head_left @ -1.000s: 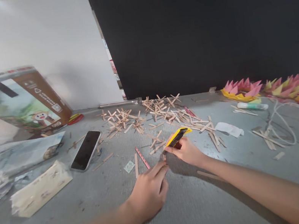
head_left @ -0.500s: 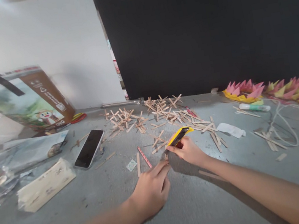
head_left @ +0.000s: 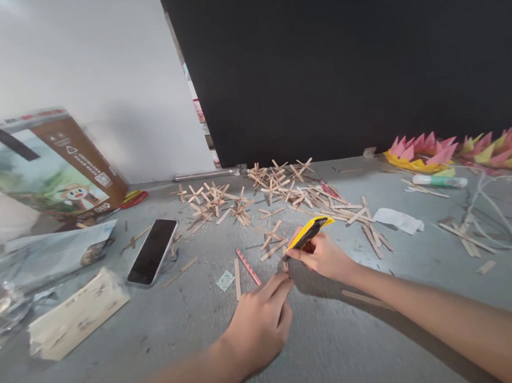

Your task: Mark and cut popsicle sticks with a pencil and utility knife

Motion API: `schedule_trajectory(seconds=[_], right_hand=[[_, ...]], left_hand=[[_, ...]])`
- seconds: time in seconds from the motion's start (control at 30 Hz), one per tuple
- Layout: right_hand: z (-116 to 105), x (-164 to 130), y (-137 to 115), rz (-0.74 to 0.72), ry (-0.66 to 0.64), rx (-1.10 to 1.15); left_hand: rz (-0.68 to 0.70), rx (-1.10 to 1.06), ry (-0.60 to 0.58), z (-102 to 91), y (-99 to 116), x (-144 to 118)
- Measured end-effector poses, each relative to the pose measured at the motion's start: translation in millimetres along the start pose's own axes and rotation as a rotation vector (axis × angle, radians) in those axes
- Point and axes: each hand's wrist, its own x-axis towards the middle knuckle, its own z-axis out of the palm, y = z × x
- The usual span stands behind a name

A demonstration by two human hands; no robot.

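My right hand (head_left: 325, 258) grips a yellow and black box cutter (head_left: 309, 232), its tip pointing down to the left. The blade end meets the end of a short wooden craft stick (head_left: 286, 266). With fingers pressed together, my left hand (head_left: 261, 319) pins that stick to the grey surface; most of it is hidden beneath the fingertips. Just beyond the left hand lie a red patterned pencil (head_left: 248, 267), a loose craft stick (head_left: 237, 279) and a small pale green paper square (head_left: 225, 281). Another stick (head_left: 367, 298) lies under my right forearm.
Heaped crossed craft sticks (head_left: 285, 186) lie at the back. On the left are a phone (head_left: 152, 252), a cream packet (head_left: 79, 314), scissors (head_left: 133, 199) and a printed bag (head_left: 58, 167). Paper crowns (head_left: 421, 156), a glue stick (head_left: 439, 181) and a white cord (head_left: 508, 244) are right.
The view has shifted slightly. Both hands keep nearly the same place, with the box cutter still at the end of the pinned stick.
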Motion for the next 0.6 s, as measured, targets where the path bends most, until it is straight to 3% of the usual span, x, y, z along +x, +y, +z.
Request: schedule_trajectory(seconds=[0.6], right_hand=[[-2.5, 1.0, 2.4, 0.059, -0.011, 0.079]], left_hand=[[0.005, 0.02, 0.011, 2.0, -1.3, -1.6]])
